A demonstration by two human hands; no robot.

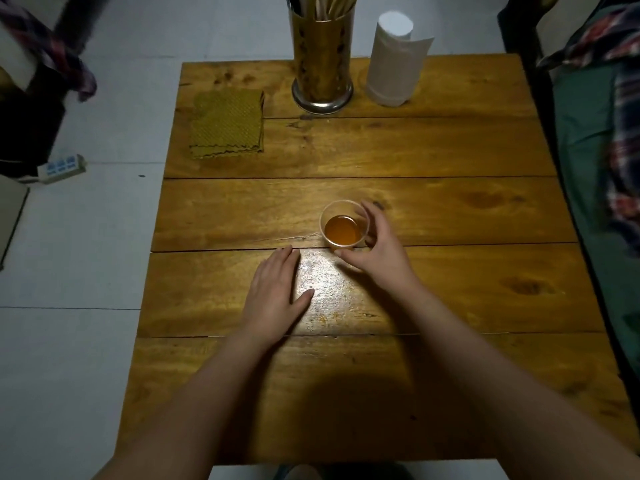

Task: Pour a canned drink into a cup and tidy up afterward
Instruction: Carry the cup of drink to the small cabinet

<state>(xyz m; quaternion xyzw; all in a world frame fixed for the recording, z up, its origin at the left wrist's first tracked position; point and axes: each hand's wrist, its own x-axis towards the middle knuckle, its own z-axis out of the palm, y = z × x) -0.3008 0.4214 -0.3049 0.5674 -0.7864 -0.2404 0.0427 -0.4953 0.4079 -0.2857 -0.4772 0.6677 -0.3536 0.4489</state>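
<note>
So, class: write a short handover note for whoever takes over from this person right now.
Left hand: open, flat on the wooden table.
Right hand: fingers curled round the clear plastic cup.
Cup stands mid-table, upright, holding amber drink. No can in view.
Done: the pour, judging by the cup.
Left: probably tidying; folded cloth and paper roll sit at the far edge.

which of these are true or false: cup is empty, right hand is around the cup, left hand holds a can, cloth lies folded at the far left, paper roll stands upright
1. The cup is empty. False: it holds amber liquid.
2. The right hand curls around the cup. True.
3. The left hand holds a can. False: it lies flat on the table; no can shows.
4. The folded cloth lies at the far left. True.
5. The paper roll stands upright. True.
</note>
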